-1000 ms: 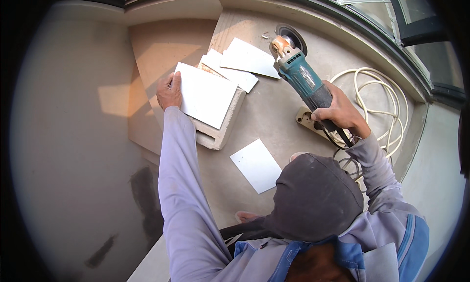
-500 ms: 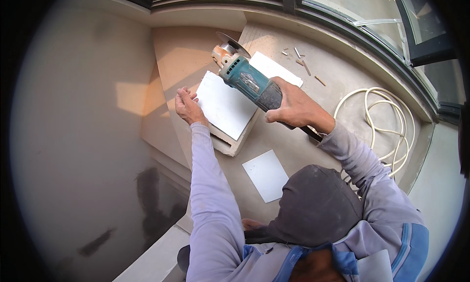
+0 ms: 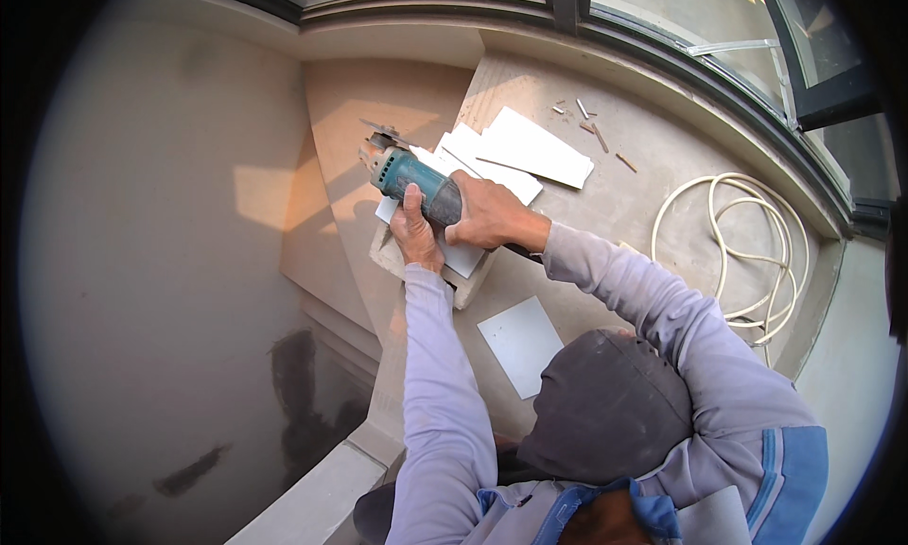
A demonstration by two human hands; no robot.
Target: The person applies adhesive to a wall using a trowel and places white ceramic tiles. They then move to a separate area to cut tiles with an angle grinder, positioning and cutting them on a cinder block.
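My right hand (image 3: 487, 211) is wrapped round the dark rear body of a teal angle grinder (image 3: 411, 178). Its thin cutting disc (image 3: 386, 129) sits at the far left end, above the tile work. My left hand (image 3: 416, 231) holds the grinder's near side, thumb up along the teal housing and fingers partly hidden. Beneath the tool lies a white tile (image 3: 463, 259), mostly covered by hands and grinder, on a pale block (image 3: 390, 252). More white tile pieces (image 3: 506, 173) show just beyond the grinder, next to a larger white tile (image 3: 539, 148).
Another white tile (image 3: 520, 345) lies nearer me, beside my dark-clad knee (image 3: 610, 403). Small offcuts (image 3: 598, 134) are scattered toward the window frame (image 3: 567, 6). A coiled cream cable (image 3: 719, 252) lies at right. Steps (image 3: 340, 332) drop away at left.
The grinder has moved left and toward me, turning slightly. My left hand, empty before at the tile's left edge, has come to the grinder. White pieces now show beyond the tool.
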